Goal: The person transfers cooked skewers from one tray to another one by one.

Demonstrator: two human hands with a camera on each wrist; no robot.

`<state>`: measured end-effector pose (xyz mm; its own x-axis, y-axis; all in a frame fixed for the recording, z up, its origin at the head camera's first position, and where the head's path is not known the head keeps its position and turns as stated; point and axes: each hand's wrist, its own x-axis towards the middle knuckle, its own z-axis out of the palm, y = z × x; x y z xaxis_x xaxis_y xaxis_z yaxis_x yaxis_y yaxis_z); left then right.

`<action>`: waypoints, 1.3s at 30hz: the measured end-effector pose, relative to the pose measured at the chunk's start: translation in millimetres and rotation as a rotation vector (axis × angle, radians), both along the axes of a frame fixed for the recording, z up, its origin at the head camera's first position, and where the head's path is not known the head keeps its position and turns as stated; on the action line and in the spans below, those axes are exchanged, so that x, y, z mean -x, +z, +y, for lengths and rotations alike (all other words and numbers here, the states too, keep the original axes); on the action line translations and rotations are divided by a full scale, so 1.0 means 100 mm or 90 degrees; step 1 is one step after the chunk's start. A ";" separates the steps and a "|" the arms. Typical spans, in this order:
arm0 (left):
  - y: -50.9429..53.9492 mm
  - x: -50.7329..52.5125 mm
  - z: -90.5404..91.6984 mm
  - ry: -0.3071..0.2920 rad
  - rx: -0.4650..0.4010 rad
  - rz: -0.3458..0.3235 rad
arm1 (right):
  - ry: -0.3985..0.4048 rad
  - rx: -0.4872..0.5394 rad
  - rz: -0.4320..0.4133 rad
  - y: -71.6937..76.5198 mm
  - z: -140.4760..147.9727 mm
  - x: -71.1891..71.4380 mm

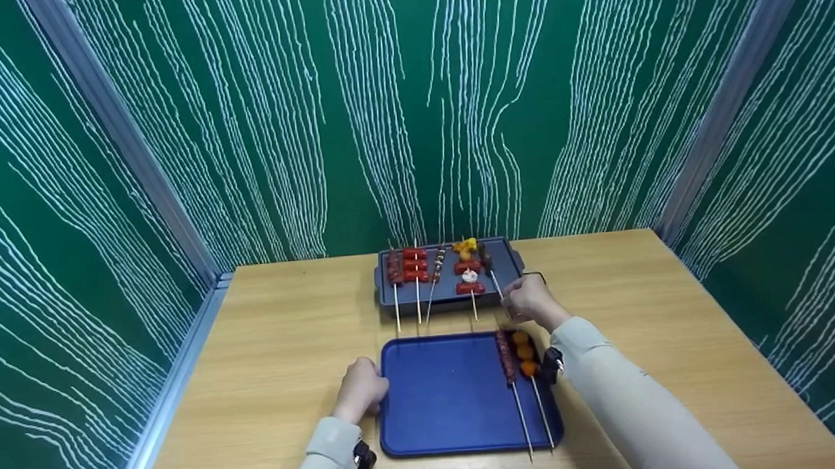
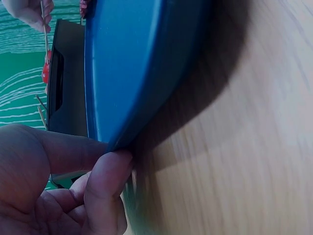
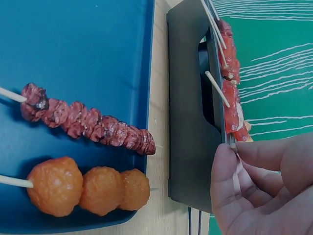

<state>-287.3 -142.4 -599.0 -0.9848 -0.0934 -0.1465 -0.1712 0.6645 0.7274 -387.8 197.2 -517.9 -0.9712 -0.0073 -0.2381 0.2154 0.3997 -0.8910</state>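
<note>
My left hand [image 1: 362, 388] pinches the left rim of a blue tray [image 1: 432, 403] between thumb and finger; the left wrist view shows the thumb [image 2: 110, 171] on the rim. At the grill's right front corner, my right hand [image 1: 531, 298] pinches the stick of a dark skewer [image 1: 486, 258], whose food end lies over the black grill plate [image 1: 503, 262]. In the right wrist view the fingertips [image 3: 224, 159] close on the stick's end, and the skewer's food is hidden there. A meat skewer [image 3: 93, 122] and a skewer of orange balls [image 3: 100, 191] lie on the tray's right side.
On the grill also lie a meat skewer [image 1: 395, 269], a red sausage skewer [image 1: 415, 265], a thin skewer [image 1: 438, 264] and a mixed skewer [image 1: 467, 267], their sticks overhanging the front. The wooden table [image 1: 287, 325] meets green, white-lined walls [image 1: 272, 128] behind and beside it.
</note>
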 end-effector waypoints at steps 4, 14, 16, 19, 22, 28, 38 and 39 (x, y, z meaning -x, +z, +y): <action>0.01 -0.01 0.00 0.005 -0.003 -0.002 | 0.002 0.020 -0.022 0.00 -0.02 0.01; -0.14 0.09 -0.05 -0.008 -0.020 0.010 | -0.008 0.023 -0.027 0.00 -0.07 0.00; -0.25 0.15 -0.07 -0.012 -0.018 0.006 | -0.012 0.029 -0.028 0.00 -0.07 0.00; -0.29 0.19 -0.09 -0.008 -0.020 -0.006 | -0.013 0.029 -0.025 -0.01 -0.07 0.00; -0.28 0.18 -0.09 -0.007 -0.018 -0.006 | -0.010 0.027 -0.020 -0.01 -0.07 0.01; -0.09 0.04 -0.04 -0.009 -0.027 0.023 | -0.002 0.047 -0.023 0.02 -0.06 0.01; -0.15 0.08 -0.07 -0.013 -0.025 0.018 | -0.009 0.055 -0.027 0.08 -0.09 0.00; -0.15 0.09 -0.07 -0.014 -0.022 0.016 | -0.008 0.057 -0.025 0.09 -0.10 -0.01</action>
<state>-296.0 -149.2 -614.2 -0.9900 -0.0666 -0.1246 -0.1381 0.6417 0.7544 -387.0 187.2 -508.8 -0.9614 -0.0177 -0.2746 0.2552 0.3157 -0.9139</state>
